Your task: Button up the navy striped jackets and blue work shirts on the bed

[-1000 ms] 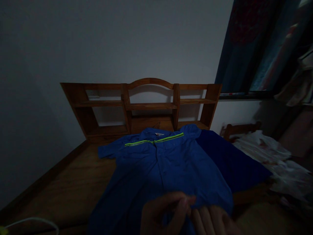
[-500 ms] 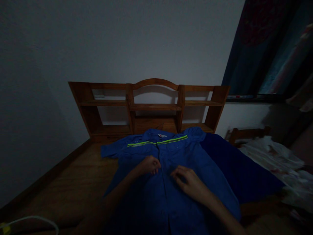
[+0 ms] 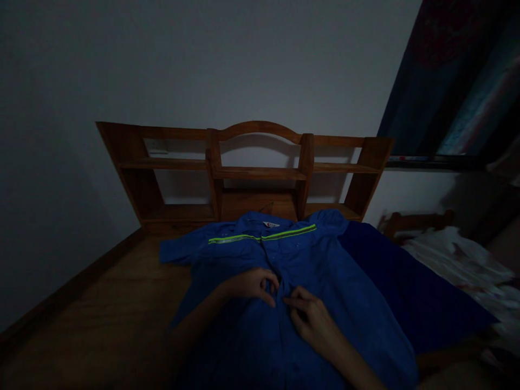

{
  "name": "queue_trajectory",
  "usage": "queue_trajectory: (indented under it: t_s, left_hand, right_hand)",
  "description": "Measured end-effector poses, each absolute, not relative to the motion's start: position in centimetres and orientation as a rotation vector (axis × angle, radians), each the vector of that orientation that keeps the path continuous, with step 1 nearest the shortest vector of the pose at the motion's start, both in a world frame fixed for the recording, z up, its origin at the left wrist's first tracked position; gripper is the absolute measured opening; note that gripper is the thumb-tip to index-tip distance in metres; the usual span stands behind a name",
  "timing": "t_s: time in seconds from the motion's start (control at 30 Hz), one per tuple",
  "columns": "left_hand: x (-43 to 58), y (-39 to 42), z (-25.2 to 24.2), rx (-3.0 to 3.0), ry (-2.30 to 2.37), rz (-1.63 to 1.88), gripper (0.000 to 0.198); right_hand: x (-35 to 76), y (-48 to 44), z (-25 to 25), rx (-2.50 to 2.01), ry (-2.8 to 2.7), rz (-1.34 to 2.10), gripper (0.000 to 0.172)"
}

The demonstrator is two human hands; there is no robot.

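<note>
The creased placket [image 3: 281,331] of the cloth shirt [image 3: 341,292] runs between the left hand [image 3: 252,283] and right hand [image 3: 313,317], fingers [image 3: 266,273] half-curled, grip unclear.

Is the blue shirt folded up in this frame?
No, the shirt lies spread out, its collar toward the wooden shelf, with the left hand and right hand at its front.

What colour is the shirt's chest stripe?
The stripe is yellow-green and grey, clearest in the head view.

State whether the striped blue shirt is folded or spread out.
Spread out: the shirt lies front up on the wooden surface, collar toward the shelf, one sleeve stretched out to the side.
</note>
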State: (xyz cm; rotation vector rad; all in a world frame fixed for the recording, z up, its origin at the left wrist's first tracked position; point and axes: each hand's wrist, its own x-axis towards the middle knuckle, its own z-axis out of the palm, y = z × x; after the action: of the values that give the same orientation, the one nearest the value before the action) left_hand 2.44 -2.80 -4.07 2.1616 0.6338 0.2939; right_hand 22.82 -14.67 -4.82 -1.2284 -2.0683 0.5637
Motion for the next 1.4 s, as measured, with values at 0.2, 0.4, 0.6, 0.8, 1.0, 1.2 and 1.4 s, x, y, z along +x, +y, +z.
queue_trajectory:
  t_s: [0.2,0.4,0.6,0.8,1.0,1.2,1.4]
  left_hand:
    - [1.9,-4.1,-4.5,2.106,0.688,0.368,0.025]
    - [3.0,-4.9,-2.3,2.076,0.697,0.489,0.014]
    - [4.2,-5.0,-4.2,1.886,0.736,0.64,0.014]
    - [4.2,-5.9,-6.6,1.699,0.665,0.703,0.015]
    - [4.3,-6.2,-6.6,1.697,0.66,0.749,0.017]
    - [4.4,-6.3,-6.6,1.71,0.684,0.749,0.015]
    - [4.5,-6.4,-6.6,1.586,0.683,0.748,0.018]
  right_hand:
    - [23.2,-13.4,-5.0,-1.157,-1.926,0.739,0.029]
    - [23.3,-13.0,-5.1,-1.158,-1.858,0.793,0.029]
    - [23.6,-12.8,-5.3,-1.173,-1.785,0.74,0.026]
    - [23.4,-12.7,-5.3,-1.211,-1.842,0.723,0.025]
    - [23.5,-12.7,-5.8,-1.296,-1.771,0.767,0.025]
    - [23.6,-12.7,-6.3,-1.329,-1.699,0.824,0.027]
    - [23.4,-12.6,-6.1,-1.331,-1.706,0.822,0.027]
